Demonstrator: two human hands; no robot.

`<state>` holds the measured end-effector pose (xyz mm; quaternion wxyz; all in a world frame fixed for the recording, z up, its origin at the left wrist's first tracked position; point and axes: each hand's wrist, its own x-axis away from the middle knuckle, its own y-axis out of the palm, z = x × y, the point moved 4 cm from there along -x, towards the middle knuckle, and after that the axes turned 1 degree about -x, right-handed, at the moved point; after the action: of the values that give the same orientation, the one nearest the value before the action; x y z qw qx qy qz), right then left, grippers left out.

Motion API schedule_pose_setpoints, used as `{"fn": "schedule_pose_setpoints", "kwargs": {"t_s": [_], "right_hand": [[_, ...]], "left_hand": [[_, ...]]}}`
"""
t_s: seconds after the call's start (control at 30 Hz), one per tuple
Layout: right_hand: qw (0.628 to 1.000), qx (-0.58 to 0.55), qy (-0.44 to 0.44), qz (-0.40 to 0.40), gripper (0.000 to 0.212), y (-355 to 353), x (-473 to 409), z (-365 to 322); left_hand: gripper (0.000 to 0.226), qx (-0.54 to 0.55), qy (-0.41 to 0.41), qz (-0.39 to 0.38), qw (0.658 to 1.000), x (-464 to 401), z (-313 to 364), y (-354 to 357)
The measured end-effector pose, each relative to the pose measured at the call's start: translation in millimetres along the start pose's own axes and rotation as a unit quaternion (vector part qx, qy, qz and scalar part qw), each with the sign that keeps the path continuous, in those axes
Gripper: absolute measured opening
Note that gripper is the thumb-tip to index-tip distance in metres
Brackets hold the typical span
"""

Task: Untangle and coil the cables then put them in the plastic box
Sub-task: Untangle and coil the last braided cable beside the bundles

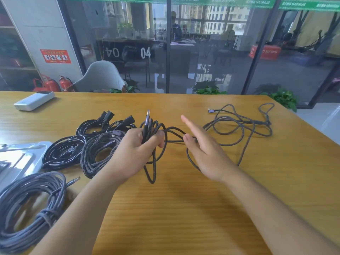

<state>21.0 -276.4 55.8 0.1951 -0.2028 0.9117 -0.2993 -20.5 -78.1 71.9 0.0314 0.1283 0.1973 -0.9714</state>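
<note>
Both hands hover over the middle of the worktop (184, 208). The left hand (136, 153) grips several loops of a braided cable (239, 129), its USB plug (147, 116) sticking up above the fingers. The right hand (204, 150) is flat with straight fingers, a strand of that cable running under its thumb; the loose remainder sprawls toward the far right corner. Coiled cables (77, 144) lie left of the left hand, beside the plastic box (24, 159) at the left edge. A white power bank (34, 100) sits near the far left corner.
</note>
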Motion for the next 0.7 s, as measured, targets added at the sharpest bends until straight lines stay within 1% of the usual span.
{"fn": "schedule_pose_setpoints", "kwargs": {"t_s": [0.07, 0.17, 0.2, 0.23, 0.3, 0.37, 0.43, 0.5, 0.57, 0.6, 0.63, 0.67, 0.7], "right_hand": [[1.000, -0.007, -0.010, 0.006, 0.061, 6.5, -1.3, -1.2], [0.994, 0.009, -0.098, 0.045, 0.049, 10.5, -3.5, -12.9], [0.991, -0.002, -0.116, 0.060, 0.044, 7.7, -3.0, -14.5], [0.990, -0.030, -0.119, 0.066, 0.040, 3.5, -2.5, -16.3], [0.990, -0.069, -0.114, 0.050, 0.035, -6.6, -1.5, -17.2], [0.990, -0.086, -0.110, 0.013, 0.027, -16.3, 1.0, -18.2], [0.991, -0.100, -0.073, -0.055, 0.023, -24.7, 3.1, -13.3], [0.979, -0.071, -0.004, -0.190, 0.019, -25.6, 6.9, -3.4], [0.946, -0.007, 0.054, -0.318, 0.003, -18.9, 16.1, 5.5], [0.938, 0.032, 0.059, -0.341, 0.009, -15.7, 18.5, 8.1], [0.940, 0.057, 0.049, -0.333, 0.016, -12.6, 18.8, 6.5], [0.950, 0.057, 0.033, -0.304, 0.022, -9.0, 16.7, 2.6], [0.965, 0.019, 0.020, -0.260, 0.027, -4.8, 14.0, -3.2]], "left_hand": [[0.038, 0.024, 0.000, -0.023, 0.999, 0.2, 0.3, 1.5], [0.041, 0.069, 0.005, -0.067, 0.995, 2.2, 2.2, 4.3], [0.041, 0.076, 0.008, -0.076, 0.994, 3.2, 2.9, 5.0], [0.042, 0.078, 0.010, -0.081, 0.994, 3.6, 3.0, 5.4], [0.045, 0.077, 0.011, -0.083, 0.993, 3.7, 2.4, 6.1], [0.046, 0.095, 0.005, -0.071, 0.993, 2.5, 0.9, 4.5], [0.040, 0.152, -0.012, -0.048, 0.987, 0.8, -0.1, -1.2], [0.042, 0.208, -0.037, -0.024, 0.977, -0.3, -1.5, -8.1], [0.039, 0.245, -0.054, -0.018, 0.968, 0.5, -1.3, -11.0], [0.039, 0.257, -0.055, -0.026, 0.964, 1.0, 0.0, -9.6], [0.038, 0.265, -0.054, -0.036, 0.962, 1.5, 1.7, -6.3], [0.039, 0.268, -0.052, -0.049, 0.961, 2.2, 3.4, -2.2], [0.042, 0.269, -0.049, -0.065, 0.960, 3.0, 5.6, 2.6]]}}
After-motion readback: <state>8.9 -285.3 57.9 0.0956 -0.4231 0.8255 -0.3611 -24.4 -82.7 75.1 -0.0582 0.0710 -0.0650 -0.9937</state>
